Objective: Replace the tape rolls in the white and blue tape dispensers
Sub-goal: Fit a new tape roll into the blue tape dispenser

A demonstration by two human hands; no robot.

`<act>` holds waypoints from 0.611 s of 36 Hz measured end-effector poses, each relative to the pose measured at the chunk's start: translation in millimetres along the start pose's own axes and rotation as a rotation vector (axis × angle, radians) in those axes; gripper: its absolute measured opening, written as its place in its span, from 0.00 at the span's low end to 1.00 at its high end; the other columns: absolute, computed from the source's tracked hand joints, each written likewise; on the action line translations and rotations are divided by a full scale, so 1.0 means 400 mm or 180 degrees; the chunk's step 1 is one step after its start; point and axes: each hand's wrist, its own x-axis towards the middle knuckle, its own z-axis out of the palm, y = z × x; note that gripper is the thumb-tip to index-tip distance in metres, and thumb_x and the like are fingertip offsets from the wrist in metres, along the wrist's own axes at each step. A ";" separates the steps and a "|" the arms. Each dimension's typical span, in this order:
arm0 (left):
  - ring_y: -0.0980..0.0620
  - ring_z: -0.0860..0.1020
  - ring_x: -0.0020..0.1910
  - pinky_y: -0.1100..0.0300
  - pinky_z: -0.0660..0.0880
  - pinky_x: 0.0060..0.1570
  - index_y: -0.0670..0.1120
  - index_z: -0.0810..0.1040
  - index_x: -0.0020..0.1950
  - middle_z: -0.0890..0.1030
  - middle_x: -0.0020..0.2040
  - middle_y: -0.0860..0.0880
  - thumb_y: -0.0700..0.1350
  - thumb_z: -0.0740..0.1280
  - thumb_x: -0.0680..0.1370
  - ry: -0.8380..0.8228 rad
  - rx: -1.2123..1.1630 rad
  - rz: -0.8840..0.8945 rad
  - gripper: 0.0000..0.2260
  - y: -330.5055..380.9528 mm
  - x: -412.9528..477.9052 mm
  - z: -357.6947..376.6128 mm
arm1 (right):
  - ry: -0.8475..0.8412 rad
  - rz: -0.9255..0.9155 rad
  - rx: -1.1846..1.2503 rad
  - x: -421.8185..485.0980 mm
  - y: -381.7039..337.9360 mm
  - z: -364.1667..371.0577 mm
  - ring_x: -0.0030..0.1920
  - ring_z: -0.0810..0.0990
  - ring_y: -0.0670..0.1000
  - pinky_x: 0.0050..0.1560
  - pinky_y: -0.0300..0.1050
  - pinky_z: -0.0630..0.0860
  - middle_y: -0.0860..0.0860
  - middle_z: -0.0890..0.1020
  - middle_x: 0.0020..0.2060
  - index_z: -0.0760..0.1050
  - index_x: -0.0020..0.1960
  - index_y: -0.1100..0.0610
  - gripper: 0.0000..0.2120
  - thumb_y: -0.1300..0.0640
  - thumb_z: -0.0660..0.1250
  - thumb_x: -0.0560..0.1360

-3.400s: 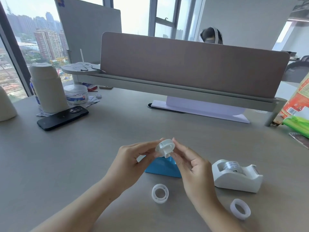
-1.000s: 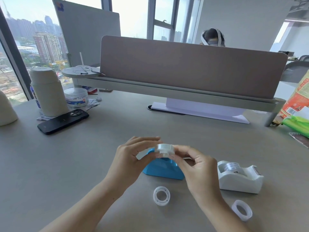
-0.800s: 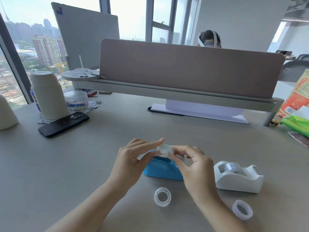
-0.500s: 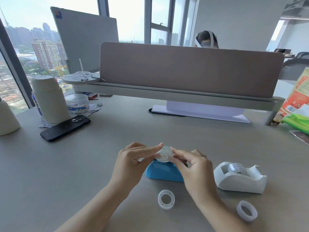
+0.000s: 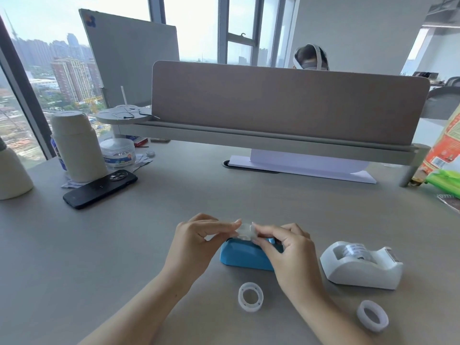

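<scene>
Both hands pinch one small clear tape roll (image 5: 246,231) just above the top of the blue tape dispenser (image 5: 242,255). My left hand (image 5: 199,241) grips the roll from the left and my right hand (image 5: 286,247) from the right, covering the dispenser's right part. The white tape dispenser (image 5: 361,268) stands to the right with a roll (image 5: 354,251) seated in it. Two loose tape rolls lie on the desk: one (image 5: 250,297) in front of the blue dispenser, another (image 5: 372,318) near the white one.
A black phone (image 5: 99,189), a cream flask (image 5: 77,145) and a round tub (image 5: 118,153) sit at the far left. A desk divider (image 5: 286,100) runs across the back with a person behind it. Orange and green packets (image 5: 445,165) lie at the right edge.
Both hands have lowered the small tape roll from mid-air down to the top of the blue dispenser. The other rolls and the white dispenser stay put.
</scene>
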 end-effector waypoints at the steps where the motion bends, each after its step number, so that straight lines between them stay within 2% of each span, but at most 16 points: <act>1: 0.55 0.82 0.40 0.71 0.72 0.37 0.60 0.87 0.47 0.85 0.41 0.55 0.43 0.76 0.72 -0.0002 0.0009 0.0006 0.12 0.000 -0.001 -0.001 | 0.0007 -0.0017 -0.0028 0.000 0.001 0.000 0.47 0.76 0.46 0.49 0.24 0.67 0.44 0.78 0.39 0.84 0.50 0.39 0.16 0.57 0.78 0.69; 4: 0.56 0.81 0.41 0.73 0.70 0.36 0.59 0.87 0.47 0.84 0.41 0.56 0.43 0.76 0.71 0.0010 0.0042 0.0024 0.11 0.000 -0.002 -0.002 | 0.0070 -0.0084 -0.0135 -0.003 0.003 0.002 0.45 0.75 0.48 0.50 0.24 0.67 0.44 0.78 0.38 0.85 0.51 0.40 0.15 0.57 0.78 0.68; 6: 0.56 0.81 0.42 0.72 0.71 0.36 0.60 0.87 0.47 0.84 0.42 0.56 0.47 0.74 0.71 0.0031 0.0057 0.0038 0.09 0.000 -0.002 -0.001 | 0.0100 -0.0112 -0.0194 -0.004 0.001 0.003 0.45 0.73 0.44 0.49 0.25 0.68 0.41 0.77 0.37 0.85 0.51 0.40 0.16 0.57 0.79 0.68; 8: 0.57 0.81 0.43 0.72 0.73 0.38 0.60 0.87 0.47 0.84 0.42 0.58 0.50 0.73 0.70 0.0025 0.0121 0.0047 0.08 -0.001 -0.004 0.000 | 0.0100 -0.0202 -0.0249 -0.003 -0.003 0.002 0.46 0.72 0.37 0.49 0.30 0.69 0.33 0.75 0.37 0.85 0.51 0.42 0.16 0.58 0.79 0.67; 10: 0.59 0.81 0.47 0.71 0.76 0.43 0.59 0.87 0.48 0.85 0.43 0.61 0.48 0.75 0.71 -0.0008 0.0293 0.0135 0.09 -0.005 -0.006 0.000 | 0.0079 -0.0365 -0.0343 -0.001 -0.004 0.004 0.45 0.72 0.36 0.49 0.38 0.70 0.27 0.75 0.36 0.86 0.50 0.46 0.14 0.59 0.79 0.67; 13: 0.61 0.81 0.53 0.69 0.77 0.51 0.58 0.87 0.49 0.86 0.48 0.63 0.45 0.76 0.72 -0.0065 0.0378 0.0205 0.09 -0.007 -0.008 -0.003 | 0.0090 -0.0494 -0.0458 0.001 0.005 0.012 0.42 0.73 0.43 0.49 0.43 0.68 0.33 0.82 0.37 0.86 0.50 0.47 0.12 0.58 0.79 0.68; 16: 0.69 0.81 0.55 0.71 0.75 0.59 0.56 0.87 0.50 0.85 0.53 0.62 0.47 0.78 0.71 -0.0262 0.0090 -0.0062 0.10 -0.002 -0.014 -0.006 | 0.0093 -0.0527 -0.0474 0.000 0.015 0.014 0.40 0.74 0.46 0.49 0.43 0.69 0.38 0.85 0.37 0.86 0.50 0.46 0.11 0.56 0.77 0.69; 22: 0.68 0.81 0.56 0.69 0.75 0.62 0.51 0.86 0.55 0.84 0.57 0.58 0.40 0.80 0.67 -0.0573 -0.0288 -0.0425 0.18 -0.007 -0.014 -0.009 | 0.0050 -0.0588 -0.0470 0.004 0.017 0.014 0.39 0.73 0.48 0.47 0.46 0.72 0.40 0.83 0.33 0.85 0.51 0.46 0.09 0.53 0.73 0.71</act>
